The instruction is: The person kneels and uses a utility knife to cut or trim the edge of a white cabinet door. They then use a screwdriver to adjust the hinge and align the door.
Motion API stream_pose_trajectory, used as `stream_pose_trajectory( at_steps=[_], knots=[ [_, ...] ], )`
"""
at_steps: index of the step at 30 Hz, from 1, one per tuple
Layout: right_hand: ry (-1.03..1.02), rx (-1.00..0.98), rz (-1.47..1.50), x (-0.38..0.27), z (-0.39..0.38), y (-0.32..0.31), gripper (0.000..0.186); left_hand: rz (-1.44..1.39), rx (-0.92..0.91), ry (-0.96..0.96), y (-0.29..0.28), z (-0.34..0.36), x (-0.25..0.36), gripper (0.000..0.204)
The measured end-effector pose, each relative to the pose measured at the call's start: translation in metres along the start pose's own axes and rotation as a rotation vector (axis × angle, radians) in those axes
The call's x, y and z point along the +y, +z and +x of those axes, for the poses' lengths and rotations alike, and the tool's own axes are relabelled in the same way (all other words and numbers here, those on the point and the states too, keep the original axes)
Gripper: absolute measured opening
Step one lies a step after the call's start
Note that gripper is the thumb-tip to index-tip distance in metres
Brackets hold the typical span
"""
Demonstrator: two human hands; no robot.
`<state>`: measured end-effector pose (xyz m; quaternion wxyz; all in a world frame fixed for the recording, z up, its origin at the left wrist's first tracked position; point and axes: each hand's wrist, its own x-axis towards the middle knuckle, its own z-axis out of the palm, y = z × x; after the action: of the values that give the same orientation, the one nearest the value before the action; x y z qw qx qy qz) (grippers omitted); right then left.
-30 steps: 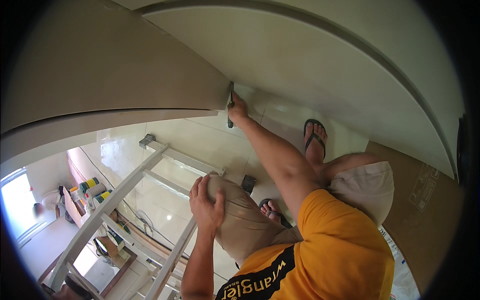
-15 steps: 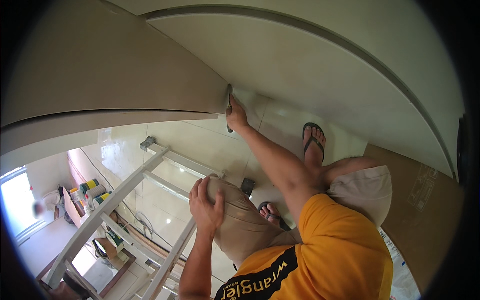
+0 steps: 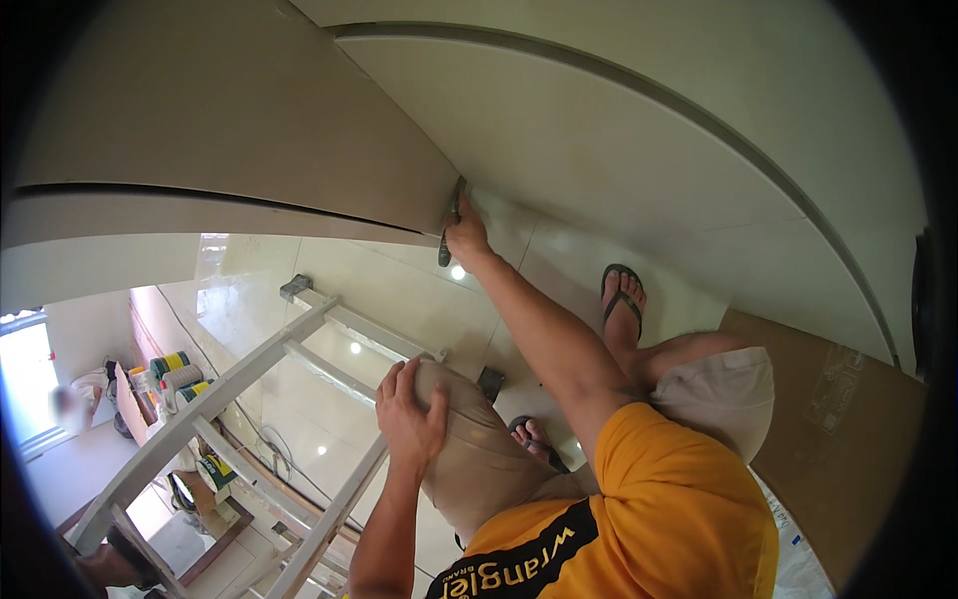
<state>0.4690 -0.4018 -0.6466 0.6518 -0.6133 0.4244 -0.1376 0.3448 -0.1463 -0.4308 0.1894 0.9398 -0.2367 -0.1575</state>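
My right hand [image 3: 467, 235] reaches out to the corner where two beige panels meet, low down near the floor. Its fingers are closed around a slim dark hand tool [image 3: 445, 252] whose kind I cannot make out. The tool's upper end lies against the left beige panel [image 3: 249, 120], close to the seam with the right beige panel [image 3: 599, 130]. Resting on my bent left knee [image 3: 449, 419], my left hand [image 3: 411, 414] has its fingers apart and holds nothing.
A metal ladder [image 3: 230, 384] stands beside my left leg. Beyond it are several spools [image 3: 178, 377], a cable [image 3: 274, 454] and other items. A cardboard sheet [image 3: 838, 429] lies at the right. Tiled floor [image 3: 389, 280] shows below the panels.
My right hand and the dark tool have shifted slightly left and downward along the panel corner. The view has tilted a little. My left hand stays on the knee.
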Motion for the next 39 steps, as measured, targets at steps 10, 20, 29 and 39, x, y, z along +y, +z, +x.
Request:
stream_pose_trajectory(
  at_steps=[10, 20, 29, 39],
  knots=[
    [-0.077, 0.128, -0.254, 0.018, -0.016, 0.005, 0.060, -0.014, 0.009, 0.028, -0.002, -0.004, -0.005, 0.056],
    [0.118, 0.198, -0.503, 0.121, -0.095, 0.020, 0.059, -0.048, 0.028, 0.022, -0.008, -0.012, -0.009, 0.055],
    [0.274, 0.157, 0.363, 0.076, 0.012, -0.013, 0.045, -0.047, 0.018, 0.031, -0.009, -0.011, -0.014, 0.057],
    [0.481, 0.344, 0.922, 0.025, 0.085, 0.018, 0.016, -0.037, -0.013, 0.028, -0.009, -0.003, -0.012, 0.058]
  ],
)
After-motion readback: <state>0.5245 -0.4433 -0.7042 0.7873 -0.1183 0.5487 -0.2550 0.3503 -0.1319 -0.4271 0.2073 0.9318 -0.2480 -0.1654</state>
